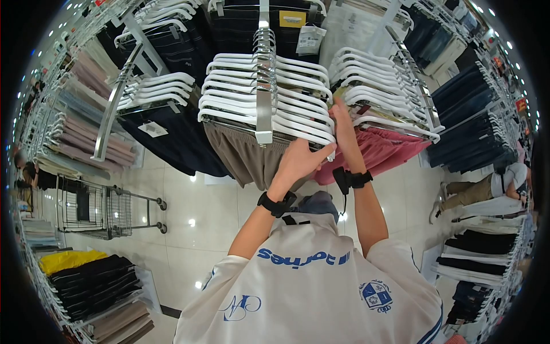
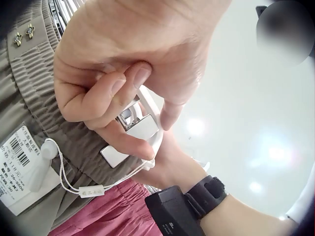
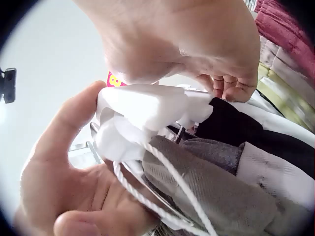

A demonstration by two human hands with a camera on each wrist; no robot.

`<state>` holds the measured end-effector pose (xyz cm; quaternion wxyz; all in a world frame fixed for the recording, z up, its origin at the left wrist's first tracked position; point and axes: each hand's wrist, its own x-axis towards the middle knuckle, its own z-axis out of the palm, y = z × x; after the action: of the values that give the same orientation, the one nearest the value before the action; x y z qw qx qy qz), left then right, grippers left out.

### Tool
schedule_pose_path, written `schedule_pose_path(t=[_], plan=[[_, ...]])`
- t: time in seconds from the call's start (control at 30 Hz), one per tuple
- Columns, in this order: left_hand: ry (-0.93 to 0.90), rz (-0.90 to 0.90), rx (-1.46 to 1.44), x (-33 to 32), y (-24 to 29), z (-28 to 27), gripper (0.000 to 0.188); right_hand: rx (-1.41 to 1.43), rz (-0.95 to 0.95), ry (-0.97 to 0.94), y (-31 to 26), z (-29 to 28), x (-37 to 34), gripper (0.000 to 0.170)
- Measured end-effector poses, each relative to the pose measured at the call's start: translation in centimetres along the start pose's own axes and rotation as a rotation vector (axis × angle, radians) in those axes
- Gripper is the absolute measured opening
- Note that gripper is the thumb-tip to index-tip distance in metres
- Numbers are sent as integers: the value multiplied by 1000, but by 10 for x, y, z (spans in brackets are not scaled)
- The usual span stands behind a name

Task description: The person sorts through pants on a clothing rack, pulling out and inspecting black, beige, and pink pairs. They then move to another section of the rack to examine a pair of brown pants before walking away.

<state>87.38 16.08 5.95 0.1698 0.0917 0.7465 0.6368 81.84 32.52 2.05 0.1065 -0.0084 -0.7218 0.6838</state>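
My left hand [image 1: 301, 162] [image 2: 118, 64] grips the end of the nearest white hanger [image 1: 306, 135] [image 3: 147, 105], thumb along its edge and fingers bent around its clip. Brown-grey trousers [image 1: 240, 146] [image 2: 29, 93] with an elastic waist hang from it, and a white price tag [image 2: 20, 164] dangles on a cord. My right hand [image 1: 345, 129] [image 3: 182, 44] stands at the right-hand ends of the same row, its fingertips touching hangers farther back. Pink trousers [image 1: 384, 150] [image 2: 108, 211] hang just to the right.
A metal rail [image 1: 264, 109] runs over the middle row. Hangers with dark trousers [image 1: 166, 137] are at left, more white hangers [image 1: 381, 94] at right. A shopping cart [image 1: 97, 209] stands on the tiled floor at left, and a person [image 1: 487, 192] is at far right.
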Motion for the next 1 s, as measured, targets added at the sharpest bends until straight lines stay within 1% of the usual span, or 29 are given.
schedule_pose_path(t=[0.07,0.17,0.2,0.27,0.57,0.7,0.77,0.8,0.87,0.9,0.93,0.97,1.0], plan=[[-3,-6,4,-1,1,-1,38,-45,-62,32,12,2,9,44],[-19,-34,29,-2,1,-2,38,-86,-26,-7,-10,4,3,40],[-26,-23,11,-1,-1,-2,39,-85,-26,-7,-7,3,3,40],[-34,-12,-6,1,-4,-1,39,-188,-59,19,-1,2,3,38],[5,12,-20,-2,-1,0,40,-179,-70,41,2,-1,0,35],[6,-4,-11,-4,1,-1,41,-121,-119,68,18,1,19,34],[17,0,5,-4,0,-2,41,76,-59,1,20,0,28,33],[0,-3,6,-2,-2,-2,43,76,-59,1,15,0,26,33],[-14,-4,6,-1,-3,-3,45,-8,36,13,-2,1,20,31],[-12,-9,21,-1,-2,-4,49,-9,35,9,-4,1,20,31],[-12,-15,36,-2,-2,-4,53,-67,65,11,-5,1,18,30],[-11,-16,34,-3,0,-5,53,-126,95,14,-5,0,18,30],[-12,-34,54,-5,5,-6,58,-126,97,13,-2,0,19,30]])
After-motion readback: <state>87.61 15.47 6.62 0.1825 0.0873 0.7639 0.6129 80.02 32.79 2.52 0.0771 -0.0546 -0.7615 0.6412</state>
